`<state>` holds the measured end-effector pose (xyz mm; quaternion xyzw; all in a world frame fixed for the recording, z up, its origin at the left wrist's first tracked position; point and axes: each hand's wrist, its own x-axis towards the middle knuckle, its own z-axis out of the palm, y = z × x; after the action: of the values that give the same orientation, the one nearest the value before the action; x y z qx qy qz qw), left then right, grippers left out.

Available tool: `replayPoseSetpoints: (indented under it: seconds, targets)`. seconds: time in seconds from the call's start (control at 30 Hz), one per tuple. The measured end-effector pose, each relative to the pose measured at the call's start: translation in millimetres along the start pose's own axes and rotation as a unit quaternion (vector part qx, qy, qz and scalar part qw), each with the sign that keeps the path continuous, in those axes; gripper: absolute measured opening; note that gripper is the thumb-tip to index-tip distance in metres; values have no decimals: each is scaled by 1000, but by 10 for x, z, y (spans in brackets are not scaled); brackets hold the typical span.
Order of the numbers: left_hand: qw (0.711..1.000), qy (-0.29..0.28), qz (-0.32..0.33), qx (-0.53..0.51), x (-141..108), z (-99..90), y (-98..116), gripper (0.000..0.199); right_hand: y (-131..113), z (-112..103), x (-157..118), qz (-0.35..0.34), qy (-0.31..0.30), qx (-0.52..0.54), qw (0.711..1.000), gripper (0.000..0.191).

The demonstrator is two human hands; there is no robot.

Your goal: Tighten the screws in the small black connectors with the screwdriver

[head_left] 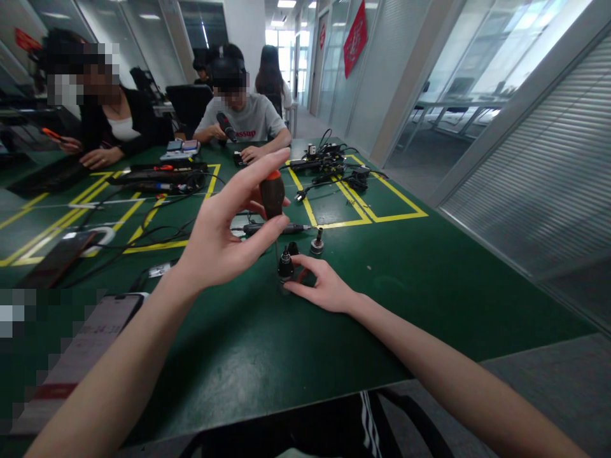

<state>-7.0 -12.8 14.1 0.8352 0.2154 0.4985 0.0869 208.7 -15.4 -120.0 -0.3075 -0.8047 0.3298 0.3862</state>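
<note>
In the head view my left hand is raised over the table, its thumb and fingers closed around the dark handle of a screwdriver with an orange top. The screwdriver stands upright, and its thin shaft runs down toward a small black cylindrical part. Whether the tip touches that part I cannot tell. My right hand rests low at the table, thumb and fingers gripping the cylindrical part from the right. Just behind stands another small black piece, and a metal part with a round base is to its right.
A black pen-shaped tool lies behind my hands. Chargers and cables are heaped on the yellow-taped green table. Tools and wires lie left, with a phone near my left forearm. Two people work across the table, one holding a drill-like tool.
</note>
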Motion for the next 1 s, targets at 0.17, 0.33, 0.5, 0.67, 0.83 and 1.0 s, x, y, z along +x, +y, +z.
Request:
replayPoseSetpoints:
  seconds: [0.17,0.33,0.5,0.67,0.83,1.0]
  targets:
    - [1000,4,-13,6,4,17,21,58,1,1,-10,-7,5,3,1000,34]
    - [1000,-15,-27,2,5,33,37,61,-13,-3,-17,3,8,12,1000,32]
    - [999,-1,-34,-7,22,35,45,64,-24,-8,-13,-4,8,20,1000,32]
    - [998,-2,-24,-55,40,35,14,70,-13,-3,-10,-9,8,22,1000,33]
    - [997,-4,-39,-69,38,30,7,72,0,7,-9,-9,10,23,1000,34]
    - [998,10,-28,-60,38,30,-5,74,-8,6,-9,-7,10,25,1000,33]
